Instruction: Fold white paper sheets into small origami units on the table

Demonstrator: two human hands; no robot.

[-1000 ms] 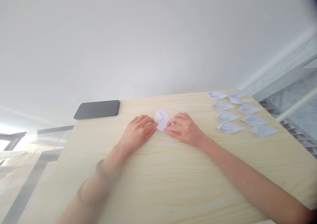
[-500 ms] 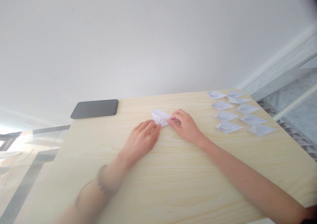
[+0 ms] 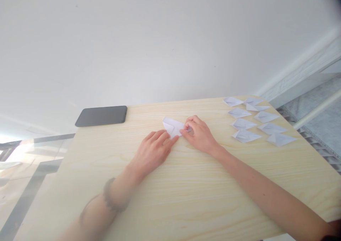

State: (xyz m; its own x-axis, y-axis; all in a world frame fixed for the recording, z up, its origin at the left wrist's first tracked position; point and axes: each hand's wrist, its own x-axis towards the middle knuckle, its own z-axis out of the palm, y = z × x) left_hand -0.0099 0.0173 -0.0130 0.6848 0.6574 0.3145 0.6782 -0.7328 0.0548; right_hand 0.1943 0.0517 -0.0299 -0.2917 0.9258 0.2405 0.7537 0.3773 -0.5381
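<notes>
A folded piece of white paper lies on the light wooden table between my hands. My left hand is at its lower left, fingers curled at the edge and the thumb stretched along the near side of the paper. At the right end, my right hand pinches the paper between thumb and fingertips. That pinched end is partly hidden by the fingers. A dark beaded bracelet circles my left wrist.
Several folded white paper shapes, pointed at the ends, lie in two rough columns at the table's right. A dark phone rests at the far left edge of the table. A pale wall stands behind.
My left thumb has slid right along the paper's near edge, and the left flap shows more plainly. My right hand keeps its pinch at nearly the same spot.
</notes>
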